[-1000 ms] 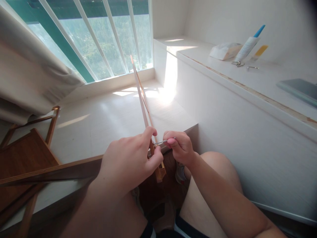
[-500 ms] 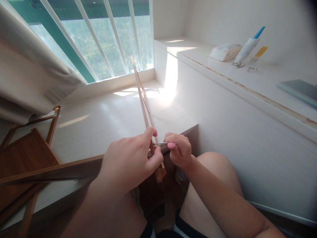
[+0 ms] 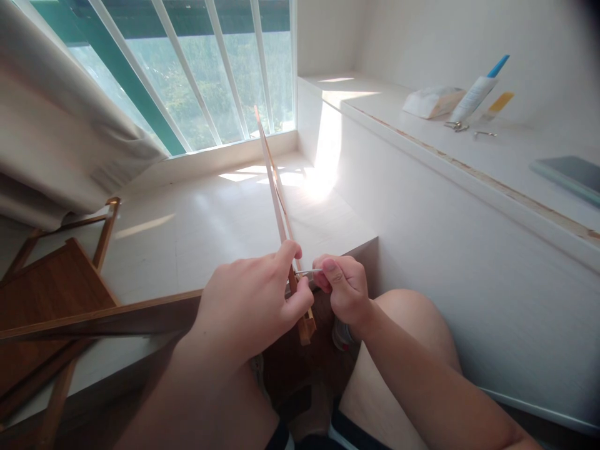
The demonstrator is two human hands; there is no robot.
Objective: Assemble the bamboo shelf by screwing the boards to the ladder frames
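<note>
My left hand (image 3: 248, 294) is closed around the near part of a narrow brown wooden frame (image 3: 306, 328), thumb and index finger on either side of a joint. The frame stands on edge and reaches away toward the window. In my right hand (image 3: 345, 284) a thin metal hex key (image 3: 308, 271) is pinched between thumb and fingers. Its shaft points left, and its tip meets the wood between my left thumb and index finger. The exact contact is too small to make out, and my right fingers hide the key's other end.
On the ledge at right are a white tube with a blue nozzle (image 3: 475, 97), a white packet (image 3: 431, 102), small metal pieces (image 3: 456, 125), an L-shaped metal piece (image 3: 485, 134) and a phone-like slab (image 3: 569, 178). Wooden frame parts (image 3: 56, 294) lie left, near a curtain (image 3: 70, 125).
My right hand has turned, its thumb now on top of the hex key. My left hand keeps its hold on the wooden frame. The whole view has shifted slightly.
</note>
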